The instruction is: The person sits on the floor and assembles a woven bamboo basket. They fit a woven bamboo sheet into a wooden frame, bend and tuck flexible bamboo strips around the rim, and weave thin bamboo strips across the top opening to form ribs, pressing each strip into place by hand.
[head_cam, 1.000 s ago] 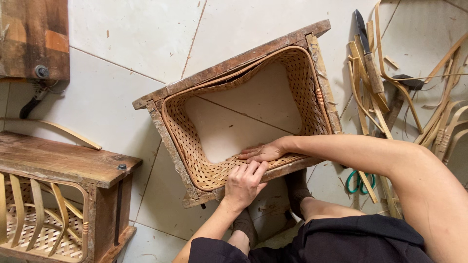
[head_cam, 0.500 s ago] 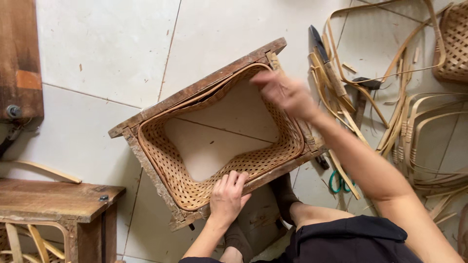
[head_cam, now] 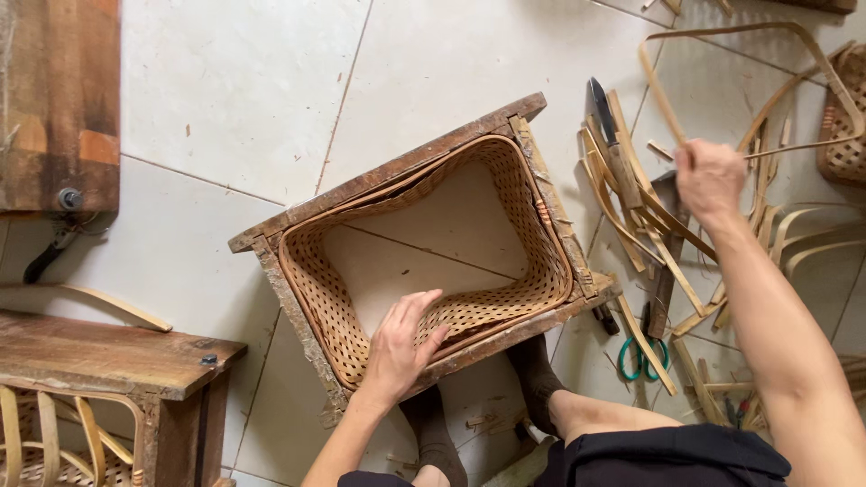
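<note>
Seen from above, over pale floor tiles (head_cam: 225,81). Near the middle of the floor, a wooden frame (head_cam: 388,176) with a woven basket (head_cam: 505,307) fitted inside, bottomless, tiles showing through the opening. Left hand (head_cam: 401,347) resting on the near wall of the basket, fingers spread loosely and draped over the weave, palm against the near rail of the frame, gripping nothing. Right hand (head_cam: 710,178) raised well to the right of the frame, closed into a fist on a thin bamboo strip (head_cam: 767,36) that loops up and around toward the far right corner of the floor. Just below and left of that fist, a heap of loose bamboo strips (head_cam: 631,207) with a dark-bladed knife (head_cam: 603,113) lying among them. Green-handled scissors (head_cam: 640,356) on the tiles near the right corner of the frame. A second woven basket (head_cam: 846,135) at the right edge of the floor. A wooden stool (head_cam: 108,361) at the near left corner, a dark wooden plank (head_cam: 59,99) at the far left. Two feet in dark socks (head_cam: 532,379) against the near side of the frame.
</note>
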A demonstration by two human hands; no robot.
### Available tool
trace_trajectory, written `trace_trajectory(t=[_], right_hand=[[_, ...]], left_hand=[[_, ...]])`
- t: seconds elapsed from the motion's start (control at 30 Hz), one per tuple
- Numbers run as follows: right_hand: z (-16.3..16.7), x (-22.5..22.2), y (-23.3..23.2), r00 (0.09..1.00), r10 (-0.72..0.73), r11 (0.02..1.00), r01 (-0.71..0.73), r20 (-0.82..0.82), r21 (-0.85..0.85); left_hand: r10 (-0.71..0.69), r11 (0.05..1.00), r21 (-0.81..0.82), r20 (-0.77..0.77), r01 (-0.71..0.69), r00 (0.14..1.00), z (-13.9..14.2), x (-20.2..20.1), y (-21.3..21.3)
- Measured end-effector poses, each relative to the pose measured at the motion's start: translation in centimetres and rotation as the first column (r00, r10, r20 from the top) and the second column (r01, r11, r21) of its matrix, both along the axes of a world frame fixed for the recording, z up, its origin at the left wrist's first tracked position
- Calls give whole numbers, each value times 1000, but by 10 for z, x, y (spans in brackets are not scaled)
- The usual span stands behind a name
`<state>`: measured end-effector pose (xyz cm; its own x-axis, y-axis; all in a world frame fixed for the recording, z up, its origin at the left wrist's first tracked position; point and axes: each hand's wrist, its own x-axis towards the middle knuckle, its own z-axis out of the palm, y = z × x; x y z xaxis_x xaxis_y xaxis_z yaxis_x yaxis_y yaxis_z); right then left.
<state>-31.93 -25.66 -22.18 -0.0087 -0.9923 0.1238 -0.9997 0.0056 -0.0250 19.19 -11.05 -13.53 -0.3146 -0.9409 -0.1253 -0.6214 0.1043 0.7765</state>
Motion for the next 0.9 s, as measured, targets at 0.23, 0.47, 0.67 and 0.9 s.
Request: trace_trajectory(t=[0.23,0.47,0.67,0.9], right_hand=[[141,91,41,396,286,947,22,872,-321],[171,156,65,-741,-61,926,-291,669,-239],[195,188,-15,3,156,885,-445,988,-139],[186,243,-77,598,593,776,-602,539,-186]], left_hand=[[-9,908,-419,7,11,1000,20,-11,-51],[-267,799,-587,-155,128,951,47,-35,-83],[-195,981,-40,-101,192,976,15,-34,-53],[-251,964,51,-138,260,958,-54,-57,-45]])
